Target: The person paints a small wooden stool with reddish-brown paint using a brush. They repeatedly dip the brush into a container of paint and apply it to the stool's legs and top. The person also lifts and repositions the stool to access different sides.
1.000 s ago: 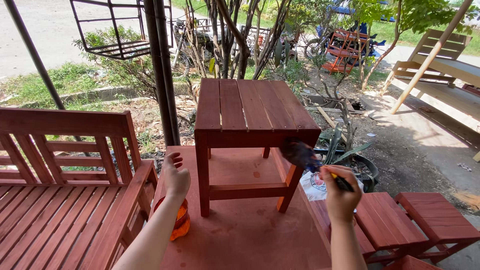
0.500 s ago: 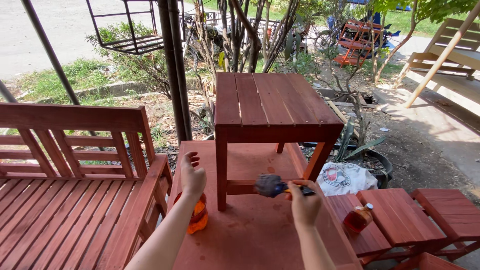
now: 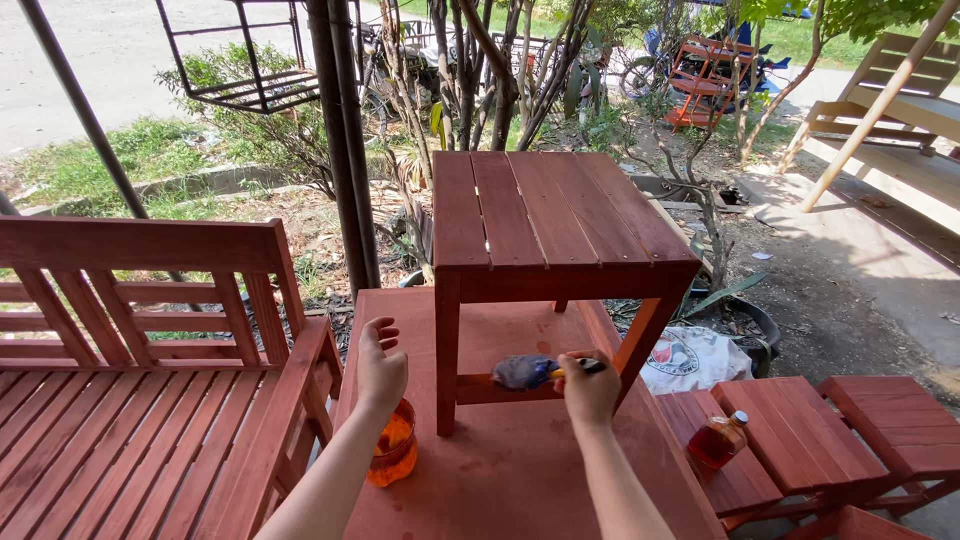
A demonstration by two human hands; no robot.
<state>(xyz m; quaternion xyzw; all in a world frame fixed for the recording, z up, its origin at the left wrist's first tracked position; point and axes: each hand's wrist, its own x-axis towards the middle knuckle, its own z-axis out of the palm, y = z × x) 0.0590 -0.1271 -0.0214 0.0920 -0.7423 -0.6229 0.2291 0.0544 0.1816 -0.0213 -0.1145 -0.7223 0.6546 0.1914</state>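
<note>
Fingers of the right hand point(image 3: 588, 390) are clamped round the handle of a paintbrush point(image 3: 540, 372), bristle head pointing left & lying against the lower front rail of a small reddish slatted stool point(image 3: 555, 215). Brush head looks dark bluish-grey; handle shows yellow w/ a dark end past the knuckles. Left hand point(image 3: 380, 368) hangs over a clear plastic cup point(image 3: 393, 450) of orange liquid, fingers curled loosely, partly apart, wrist bent down; can't tell if the hand actually grips the cup rim or just touches it, since the palm hides the top. Cup stands on the red-brown counter point(image 3: 520, 480), near its left edge, just left of the stool's front-left leg. Stool stands upright on that same counter, toward the far end, top slats in sun. Left of the counter, touching or almost touching it, a slatted wooden bench point(image 3: 130, 400) of the same colour w/ backrest and armrest. Right of the counter, lower down, low red slatted stools point(image 3: 830, 440) side by side; a small bottle point(image 3: 722, 440) w/ reddish liquid lies tilted on the nearest one. Behind them a white printed bag point(image 3: 690, 360) on the ground. Beyond: a dark metal post point(image 3: 340, 140), thin tree trunks, dirt, grass, more wooden furniture far right.
</note>
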